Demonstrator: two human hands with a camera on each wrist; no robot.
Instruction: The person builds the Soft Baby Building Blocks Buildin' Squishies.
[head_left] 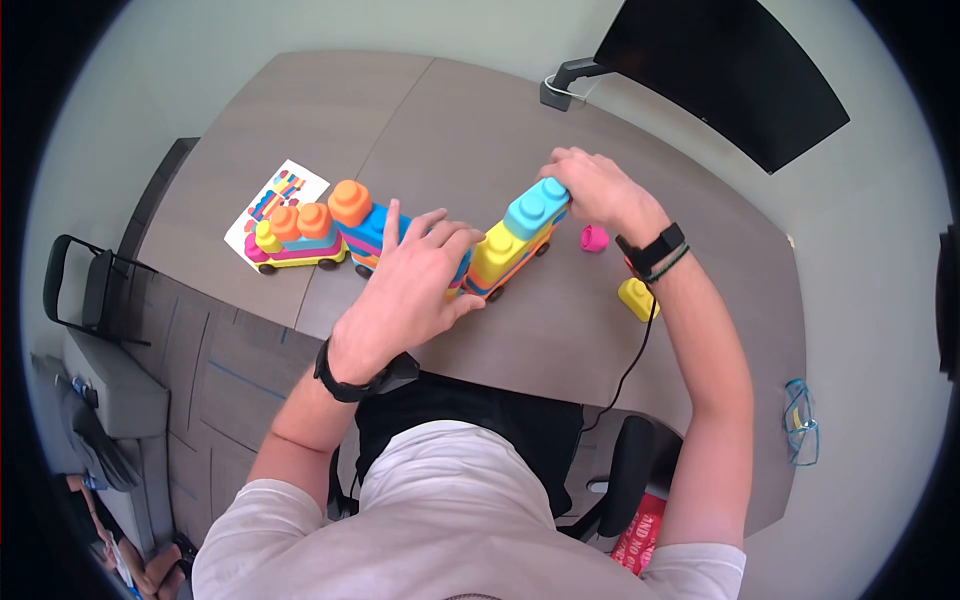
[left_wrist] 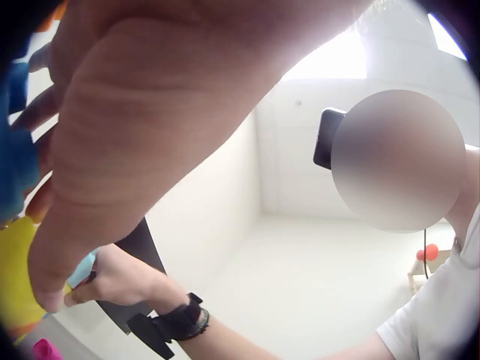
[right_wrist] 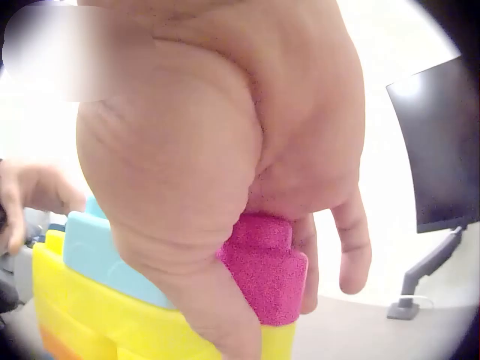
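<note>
A toy train of block-topped wagons crosses the table. My left hand (head_left: 420,270) lies over the end of the blue wagon (head_left: 378,225), fingers on its far side and thumb on the near side by the yellow blocks (head_left: 493,254). In the left wrist view the thumb lies against the yellow blocks (left_wrist: 15,281). My right hand (head_left: 597,190) holds the other wagon's far right end, beside the light blue blocks (head_left: 537,208). In the right wrist view its thumb and fingers straddle a magenta block (right_wrist: 274,281) sitting on yellow blocks (right_wrist: 90,315).
A front wagon (head_left: 305,258) with orange blocks stands at left by a printed picture sheet (head_left: 290,182). Loose magenta (head_left: 594,238) and yellow (head_left: 638,299) blocks lie right, near a black cable (head_left: 632,368). A monitor (head_left: 725,70) overhangs the back edge; glasses (head_left: 801,422) lie at far right.
</note>
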